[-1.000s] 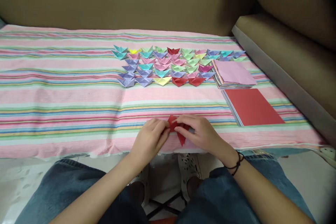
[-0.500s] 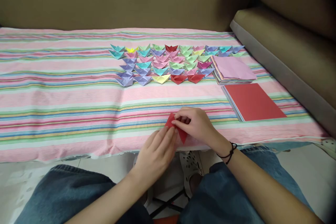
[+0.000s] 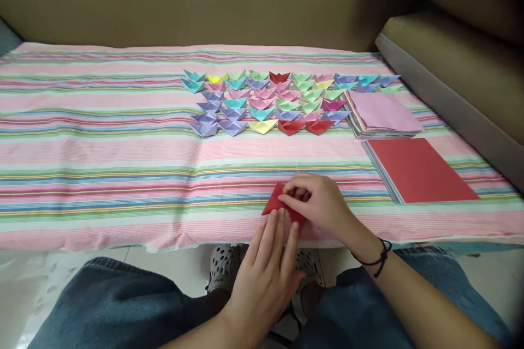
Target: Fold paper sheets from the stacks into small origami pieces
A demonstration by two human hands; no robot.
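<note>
A folded red paper piece [image 3: 273, 203] lies at the near edge of the striped cloth [image 3: 102, 147]. My right hand [image 3: 321, 204] is closed over its right part, pinching it with curled fingers. My left hand [image 3: 268, 275] lies flat with fingers stretched out, its fingertips touching the paper's lower edge. Beyond them, several folded paper boats [image 3: 282, 99] in many colours sit in rows on the cloth.
Two stacks of square paper lie at the right: one topped with pink [image 3: 382, 112], one topped with red [image 3: 420, 169]. A brown cushion [image 3: 454, 76] borders the right side. My jeans-clad knees [image 3: 114, 305] and white shoes [image 3: 223, 267] show below the cloth's edge.
My left hand has slid down toward me and flattened out, leaving the pinch it had on the red paper. My right hand stays on the paper. The view has shifted slightly.
</note>
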